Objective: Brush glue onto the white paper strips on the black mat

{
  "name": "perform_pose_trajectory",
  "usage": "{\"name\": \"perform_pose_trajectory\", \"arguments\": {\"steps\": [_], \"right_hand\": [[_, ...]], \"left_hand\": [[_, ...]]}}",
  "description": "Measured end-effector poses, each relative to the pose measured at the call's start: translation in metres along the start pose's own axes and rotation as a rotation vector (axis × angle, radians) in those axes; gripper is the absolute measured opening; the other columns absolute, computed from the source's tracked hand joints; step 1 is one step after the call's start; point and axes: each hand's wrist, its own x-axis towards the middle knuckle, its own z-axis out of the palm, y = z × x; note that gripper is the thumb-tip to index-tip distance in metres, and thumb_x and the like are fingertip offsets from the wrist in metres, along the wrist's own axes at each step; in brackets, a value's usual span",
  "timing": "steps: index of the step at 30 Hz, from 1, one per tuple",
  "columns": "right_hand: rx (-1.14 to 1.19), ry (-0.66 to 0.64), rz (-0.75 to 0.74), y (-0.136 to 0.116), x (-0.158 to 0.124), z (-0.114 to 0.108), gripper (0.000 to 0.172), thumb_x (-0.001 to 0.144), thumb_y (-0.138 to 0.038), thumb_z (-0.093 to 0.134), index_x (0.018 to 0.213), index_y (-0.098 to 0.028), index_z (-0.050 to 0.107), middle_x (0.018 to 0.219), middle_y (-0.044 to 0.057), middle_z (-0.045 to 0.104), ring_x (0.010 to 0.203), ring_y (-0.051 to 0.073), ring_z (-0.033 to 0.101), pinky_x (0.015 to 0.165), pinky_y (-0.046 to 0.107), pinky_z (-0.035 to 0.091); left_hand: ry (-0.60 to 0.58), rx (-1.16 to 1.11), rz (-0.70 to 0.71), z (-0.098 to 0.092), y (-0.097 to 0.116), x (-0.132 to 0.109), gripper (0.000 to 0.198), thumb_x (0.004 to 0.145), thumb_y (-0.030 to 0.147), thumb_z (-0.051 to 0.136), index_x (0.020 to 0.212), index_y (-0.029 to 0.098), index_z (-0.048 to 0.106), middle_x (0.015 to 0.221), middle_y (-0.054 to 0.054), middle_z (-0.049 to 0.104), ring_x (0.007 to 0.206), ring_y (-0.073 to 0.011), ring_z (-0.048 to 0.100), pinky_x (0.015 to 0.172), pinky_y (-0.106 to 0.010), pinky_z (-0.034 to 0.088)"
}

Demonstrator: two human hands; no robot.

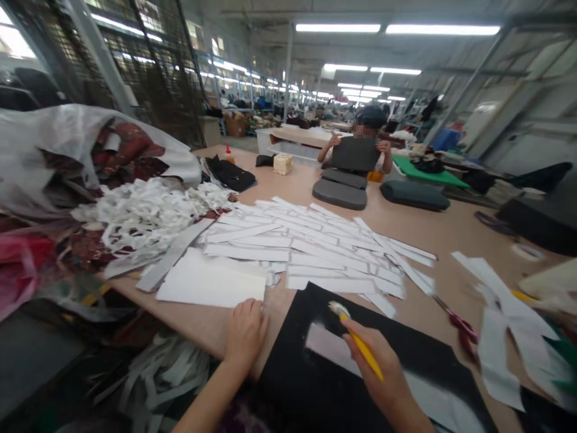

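My right hand (378,367) is closed around the yellow handle of a brush (364,352). The pale bristles point away from me, above a black sheet (288,361). On that sheet lies a whitish strip (331,346), its middle hidden behind my right hand and forearm. My left hand (246,334) rests near the table's front edge, fingers lying flat at the right corner of a white sheet (210,279). Just beyond the black sheet, many white strips (311,240) are spread over one another.
Red-handled scissors (462,331) lie at the right beside loose white pieces (498,355). At the left sits a heap of white scraps (157,216) and a plastic bag (40,150). Across the table (412,225) a person (370,123) holds up a dark grey panel (355,154).
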Motion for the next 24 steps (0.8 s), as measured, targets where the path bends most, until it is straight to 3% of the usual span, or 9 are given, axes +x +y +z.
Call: {"name": "perform_pose_trajectory", "arguments": {"steps": [3, 5, 9, 15, 19, 22, 24], "right_hand": [[0.041, -0.081, -0.07, -0.017, 0.024, 0.032, 0.026, 0.089, -0.019, 0.044, 0.112, -0.02, 0.054, 0.072, 0.003, 0.066, 0.062, 0.016, 0.059, 0.058, 0.027, 0.049], [0.045, -0.117, -0.09, -0.023, 0.033, 0.052, 0.026, 0.089, -0.016, 0.041, 0.11, -0.019, 0.054, 0.071, 0.003, 0.065, 0.064, 0.016, 0.059, 0.06, 0.028, 0.048], [0.085, -0.176, -0.094, -0.03, 0.043, 0.089, 0.028, 0.085, -0.01, 0.037, 0.106, -0.017, 0.055, 0.076, 0.005, 0.066, 0.067, 0.017, 0.058, 0.063, 0.03, 0.047], [0.173, -0.315, -0.081, -0.051, 0.06, 0.13, 0.024, 0.081, -0.009, 0.043, 0.099, -0.019, 0.055, 0.084, 0.005, 0.064, 0.076, 0.019, 0.056, 0.069, 0.03, 0.044], [0.011, -0.402, -0.149, -0.06, 0.062, 0.154, 0.021, 0.083, -0.01, 0.042, 0.098, -0.018, 0.055, 0.08, 0.006, 0.062, 0.077, 0.02, 0.055, 0.069, 0.031, 0.041], [-0.179, -0.452, -0.168, -0.062, 0.058, 0.165, 0.022, 0.083, -0.008, 0.041, 0.096, -0.018, 0.055, 0.073, 0.005, 0.06, 0.073, 0.022, 0.054, 0.065, 0.032, 0.039], [-0.232, -0.472, -0.171, -0.063, 0.056, 0.167, 0.023, 0.081, -0.006, 0.041, 0.095, -0.018, 0.055, 0.07, 0.005, 0.059, 0.071, 0.022, 0.054, 0.065, 0.032, 0.039]], "left_hand": [[-0.027, 0.047, -0.105, 0.001, -0.006, 0.004, 0.021, 0.082, 0.032, 0.051, 0.093, 0.014, 0.056, 0.088, -0.008, 0.057, 0.084, -0.0241, 0.051, 0.075, -0.036, 0.039], [-0.063, 0.026, -0.139, 0.002, -0.005, 0.006, 0.016, 0.083, 0.027, 0.047, 0.087, 0.015, 0.057, 0.085, -0.008, 0.057, 0.084, -0.0234, 0.051, 0.075, -0.036, 0.037], [-0.136, -0.214, -0.22, 0.001, -0.011, 0.01, 0.02, 0.084, 0.019, 0.04, 0.079, 0.016, 0.059, 0.085, -0.008, 0.057, 0.084, -0.0231, 0.05, 0.077, -0.036, 0.035], [-0.21, -0.468, -0.255, 0.005, -0.034, 0.015, 0.016, 0.081, 0.021, 0.046, 0.073, 0.018, 0.06, 0.078, -0.003, 0.061, 0.078, -0.0172, 0.054, 0.073, -0.029, 0.04], [-0.184, -0.576, -0.373, 0.01, -0.042, 0.021, 0.014, 0.076, 0.024, 0.048, 0.068, 0.018, 0.058, 0.069, -0.001, 0.061, 0.068, -0.015, 0.056, 0.065, -0.026, 0.043], [-0.116, -0.619, -0.525, -0.011, -0.073, 0.031, 0.013, 0.072, 0.026, 0.049, 0.066, 0.018, 0.057, 0.057, 0.001, 0.059, 0.053, -0.0135, 0.054, 0.054, -0.024, 0.042], [-0.026, -0.611, -0.66, -0.046, -0.113, 0.037, 0.016, 0.072, 0.03, 0.046, 0.069, 0.018, 0.056, 0.045, 0.004, 0.052, 0.042, -0.0135, 0.049, 0.046, -0.024, 0.039]]}}
